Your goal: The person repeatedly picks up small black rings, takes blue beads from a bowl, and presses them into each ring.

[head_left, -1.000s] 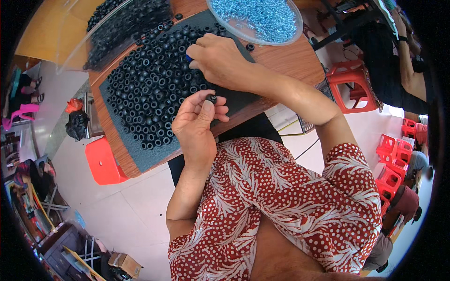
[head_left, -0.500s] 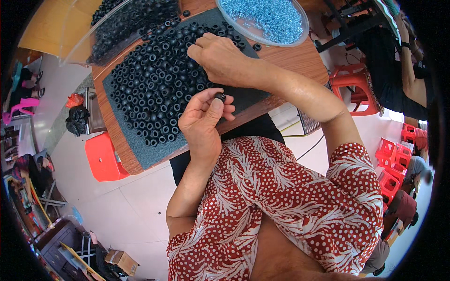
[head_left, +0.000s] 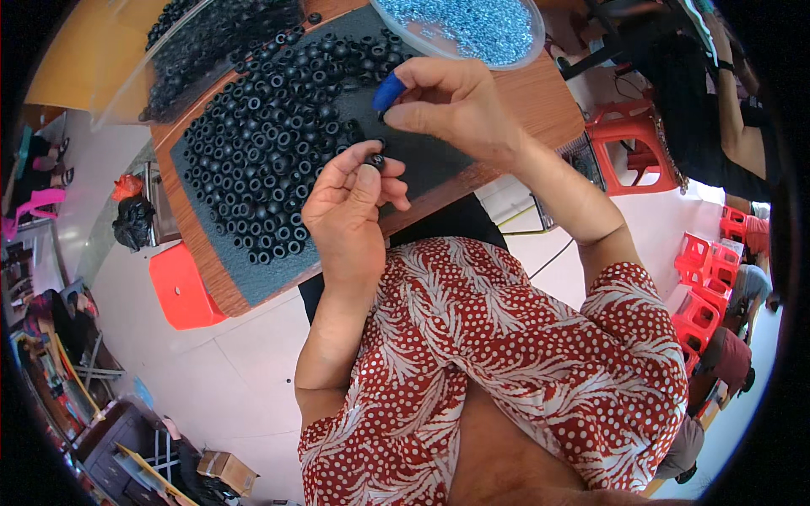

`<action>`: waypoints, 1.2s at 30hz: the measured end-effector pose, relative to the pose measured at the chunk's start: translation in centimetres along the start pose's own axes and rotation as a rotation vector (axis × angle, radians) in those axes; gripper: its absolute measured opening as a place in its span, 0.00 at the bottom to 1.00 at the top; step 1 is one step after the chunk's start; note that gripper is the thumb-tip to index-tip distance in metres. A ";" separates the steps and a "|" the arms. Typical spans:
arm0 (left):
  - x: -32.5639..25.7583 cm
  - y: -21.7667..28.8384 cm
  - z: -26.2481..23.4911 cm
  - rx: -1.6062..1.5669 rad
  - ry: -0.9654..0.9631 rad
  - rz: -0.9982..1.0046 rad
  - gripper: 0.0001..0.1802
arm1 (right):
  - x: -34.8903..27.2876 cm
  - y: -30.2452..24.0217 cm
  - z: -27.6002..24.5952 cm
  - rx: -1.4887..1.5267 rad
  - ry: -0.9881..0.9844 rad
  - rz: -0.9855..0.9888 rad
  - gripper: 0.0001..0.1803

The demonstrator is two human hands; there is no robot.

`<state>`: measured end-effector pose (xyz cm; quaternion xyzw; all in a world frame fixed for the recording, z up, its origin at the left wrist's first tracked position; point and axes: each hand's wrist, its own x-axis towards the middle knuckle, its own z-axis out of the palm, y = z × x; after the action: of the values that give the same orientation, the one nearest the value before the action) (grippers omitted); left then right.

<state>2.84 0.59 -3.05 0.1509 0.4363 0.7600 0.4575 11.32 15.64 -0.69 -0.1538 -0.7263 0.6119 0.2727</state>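
Note:
Between thumb and forefinger, my left hand (head_left: 346,215) pinches a small black ring-shaped part (head_left: 377,160), just off the near edge of the pile. My right hand (head_left: 464,110) is beyond it to the right, over the dark mat (head_left: 434,164). A blue cover (head_left: 388,93) wraps its index finger, whose tip is brought close to the thumb. Something small and dark shows there, too little to name. Many similar black rounded parts with center holes (head_left: 261,152) lie heaped on the mat, left of both hands.
The mat lies on a wood-grain table (head_left: 540,110). At the back left stands a clear plastic box (head_left: 224,51) of black parts. A clear round tub (head_left: 540,38) holds blue glittery pieces (head_left: 481,25). Red stools (head_left: 181,287) flank the table; a person in black (head_left: 700,118) is at right.
My right hand has lifted from the pile and drawn back right, its fingers turning so the blue cover shows. My left hand stays nearly in place with its black part. The view has shifted slightly.

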 end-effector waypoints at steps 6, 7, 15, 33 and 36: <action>0.4 0.5 0.2 -0.005 -0.043 0.052 0.13 | -1.9 -1.0 1.5 0.210 0.029 0.052 0.04; 0.4 0.5 0.3 -0.004 -0.042 0.053 0.13 | -2.1 -1.1 1.6 0.266 0.044 0.051 0.04; 0.3 0.4 1.2 0.067 -0.012 0.095 0.13 | -2.9 -0.6 1.4 0.208 0.059 -0.001 0.05; 0.2 0.5 1.6 0.029 -0.019 0.042 0.12 | -3.3 0.2 1.4 -0.181 0.158 -0.242 0.08; 0.2 0.4 1.5 0.074 -0.018 0.077 0.11 | -2.9 -0.2 0.9 -0.277 0.134 -0.311 0.09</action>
<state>3.43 1.50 -1.90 0.1914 0.4539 0.7588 0.4260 13.15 13.29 -1.21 -0.1164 -0.7985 0.4454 0.3879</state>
